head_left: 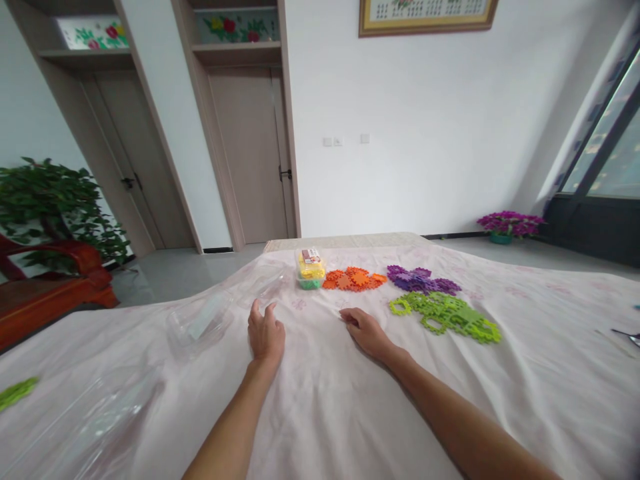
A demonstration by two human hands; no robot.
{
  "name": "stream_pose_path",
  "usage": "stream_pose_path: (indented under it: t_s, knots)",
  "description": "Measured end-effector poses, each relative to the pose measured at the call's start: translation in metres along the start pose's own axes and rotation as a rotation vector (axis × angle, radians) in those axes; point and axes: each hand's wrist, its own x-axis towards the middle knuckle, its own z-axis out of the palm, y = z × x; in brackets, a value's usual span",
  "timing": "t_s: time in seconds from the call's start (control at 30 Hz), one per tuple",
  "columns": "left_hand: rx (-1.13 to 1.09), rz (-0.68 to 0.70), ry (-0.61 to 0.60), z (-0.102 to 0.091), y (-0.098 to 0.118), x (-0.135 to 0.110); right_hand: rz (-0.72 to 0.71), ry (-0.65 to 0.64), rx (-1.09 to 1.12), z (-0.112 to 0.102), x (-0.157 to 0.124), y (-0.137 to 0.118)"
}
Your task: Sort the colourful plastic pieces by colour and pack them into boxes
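My left hand (266,331) is over the tablecloth with its fingers spread and nothing in them. To its left lies a clear plastic container (200,325), and a transparent lid-like piece (267,283) is just beyond the fingertips. My right hand (369,333) points inward, its fingers curled together; no object shows in it. Past both hands stands a clear plastic box (310,269) with a label, holding yellow and green pieces. Beside it are piles of flat, gear-shaped pieces: orange (356,279), purple (423,279) and lime green (453,315), the last nearest my right hand.
Clear plastic packaging (105,413) lies at the table's near left, with a lime green piece (17,392) at the edge. A dark-handled utensil (627,335) rests far right. The wrinkled tablecloth (320,400) covers the table; a red wooden chair (60,280) stands left.
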Motion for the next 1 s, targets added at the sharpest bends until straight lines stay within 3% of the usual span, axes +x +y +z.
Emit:
stream_pose_path:
  t_s: [0.17,0.33,0.5,0.67,0.87,1.0]
  knots:
    - [0.201,0.0,-0.153,0.001,-0.015,0.03,-0.085,-0.001,-0.169,0.0,-0.007,-0.002]
    - [0.391,0.14,-0.223,0.0,-0.03,0.055,-0.071,-0.009,-0.242,0.002,-0.003,-0.002]
    - [0.444,0.205,-0.234,-0.005,-0.027,0.059,-0.084,-0.002,-0.267,0.003,-0.005,-0.001]
    - [0.429,0.246,-0.205,-0.018,-0.013,0.033,-0.089,0.004,-0.269,0.002,-0.005,-0.003]
    - [0.315,0.424,-0.114,-0.038,0.01,-0.021,-0.096,0.015,-0.256,0.002,-0.004,0.001]
    - [0.155,0.567,-0.038,-0.048,0.02,-0.049,-0.064,0.133,-0.215,0.002,-0.007,0.007]
